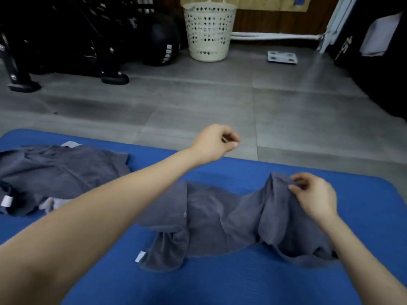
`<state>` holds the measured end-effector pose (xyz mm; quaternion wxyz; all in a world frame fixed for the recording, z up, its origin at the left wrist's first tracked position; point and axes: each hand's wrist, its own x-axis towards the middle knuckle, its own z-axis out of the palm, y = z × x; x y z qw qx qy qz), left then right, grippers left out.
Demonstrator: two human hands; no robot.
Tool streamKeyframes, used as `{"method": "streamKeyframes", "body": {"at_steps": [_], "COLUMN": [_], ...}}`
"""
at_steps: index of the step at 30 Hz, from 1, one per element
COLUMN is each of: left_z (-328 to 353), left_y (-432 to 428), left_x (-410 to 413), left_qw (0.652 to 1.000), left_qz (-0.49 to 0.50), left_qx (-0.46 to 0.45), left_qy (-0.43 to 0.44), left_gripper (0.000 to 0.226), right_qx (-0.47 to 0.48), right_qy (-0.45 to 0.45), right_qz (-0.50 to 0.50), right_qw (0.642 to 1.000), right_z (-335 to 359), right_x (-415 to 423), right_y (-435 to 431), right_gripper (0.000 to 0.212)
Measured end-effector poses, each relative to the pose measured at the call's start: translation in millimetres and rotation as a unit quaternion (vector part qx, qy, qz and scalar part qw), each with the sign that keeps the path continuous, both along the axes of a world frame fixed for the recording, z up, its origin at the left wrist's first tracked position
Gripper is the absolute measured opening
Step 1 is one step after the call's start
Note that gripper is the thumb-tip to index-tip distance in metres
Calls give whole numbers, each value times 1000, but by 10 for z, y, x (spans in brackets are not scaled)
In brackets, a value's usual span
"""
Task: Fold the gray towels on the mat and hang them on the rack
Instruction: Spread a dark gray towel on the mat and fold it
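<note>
Here, gray towel [220,219]: lies rumpled across the middle of the blue mat [242,282].
Right hand [312,194]: pinches a raised fold at the towel's right end.
Left hand [214,143]: fingers curled, holding nothing, above the mat's far edge.
Other towels [61,172]: heaped at the mat's left.

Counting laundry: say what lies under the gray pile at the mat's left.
Pale cloth peeks out from under the gray pile at its near edge, on the blue mat. The rest is covered.
</note>
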<state>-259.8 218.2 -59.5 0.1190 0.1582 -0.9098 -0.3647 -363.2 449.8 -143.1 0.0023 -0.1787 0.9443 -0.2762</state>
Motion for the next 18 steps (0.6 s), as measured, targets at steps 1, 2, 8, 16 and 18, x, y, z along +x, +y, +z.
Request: {"method": "streamKeyframes", "body": {"at_steps": [1, 2, 8, 16, 18], "left_z": [-122, -220, -612, -1683, -1984], "left_y": [-50, -105, -394, -436, -298], "left_x": [43, 116, 739, 1450, 1540], "left_qw": [999, 996, 925, 905, 908], "left_qz": [8, 12, -28, -113, -165], "left_qx": [-16, -40, -244, -303, -313], "left_qy": [-42, -83, -289, -276, -225], "left_gripper": [14, 13, 17, 25, 26], "right_qx": [61, 101, 96, 209, 243], "right_qy": [1, 10, 115, 142, 152], "right_qz": [-4, -7, 143, 359, 353], "right_qw": [998, 995, 978, 898, 890], "right_z": [-202, -367, -857, -1667, -1886], "right_x": [-47, -57, 338, 1028, 1075], "right_y": [135, 237, 63, -476, -432], "right_gripper": [23, 24, 21, 35, 35]}}
